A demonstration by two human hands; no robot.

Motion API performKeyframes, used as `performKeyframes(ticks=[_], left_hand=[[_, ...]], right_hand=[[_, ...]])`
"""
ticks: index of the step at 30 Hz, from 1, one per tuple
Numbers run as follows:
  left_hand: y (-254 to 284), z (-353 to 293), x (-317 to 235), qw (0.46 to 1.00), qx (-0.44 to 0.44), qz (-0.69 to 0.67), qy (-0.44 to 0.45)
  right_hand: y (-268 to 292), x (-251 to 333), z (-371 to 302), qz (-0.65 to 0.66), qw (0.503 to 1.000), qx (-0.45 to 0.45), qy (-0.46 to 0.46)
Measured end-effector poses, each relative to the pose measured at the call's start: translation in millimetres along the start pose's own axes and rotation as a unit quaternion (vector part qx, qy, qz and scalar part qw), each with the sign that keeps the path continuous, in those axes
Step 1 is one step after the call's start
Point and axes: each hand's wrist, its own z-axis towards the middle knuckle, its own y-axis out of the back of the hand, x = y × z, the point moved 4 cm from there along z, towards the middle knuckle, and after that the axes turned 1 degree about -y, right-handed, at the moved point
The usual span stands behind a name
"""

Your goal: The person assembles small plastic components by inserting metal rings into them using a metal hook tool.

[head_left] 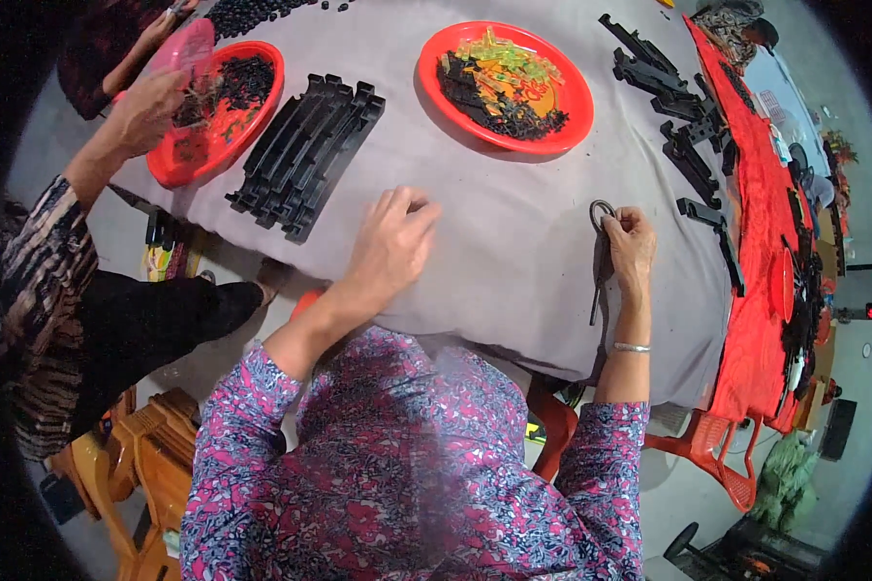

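My right hand [632, 247] is closed on a thin dark metal rod with a looped end [595, 281]. The loop sits at the fingertips, and the straight shaft points down toward the near table edge. Over the grey cloth [513, 261], left of the rod, my left hand [392, 242] has its fingers curled in toward the thumb. Whatever it may hold is too small or hidden to make out. Beyond that hand to the left lies a row of long black plastic strips [305, 160], side by side.
Small black parts and yellow-green clear pieces fill part of a red plate [576, 92] at the far middle. At left, a co-worker's hand [150, 111] holds a pink container over a red tray [179, 174]. Black plastic brackets [688, 160] line the right side, beside red cloth [746, 320].
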Motion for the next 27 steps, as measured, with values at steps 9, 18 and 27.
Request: performKeyframes(ticks=[9,18,27], left_hand=[[3.9,-4.6,-7.3,1.000,0.013,0.004,-0.012],[-9.5,-1.2,-10.7,0.999,0.026,0.025,-0.009],[0.6,-16.3,4.3,0.997,-0.016,0.071,-0.021]], right_hand=[[0.2,1.1,-1.3,-0.020,0.999,0.024,-0.008],[71.8,-70.4,50.7,-0.003,0.983,-0.182,0.008],[109.5,-76.1,115.3,-0.358,0.913,-0.090,0.174]])
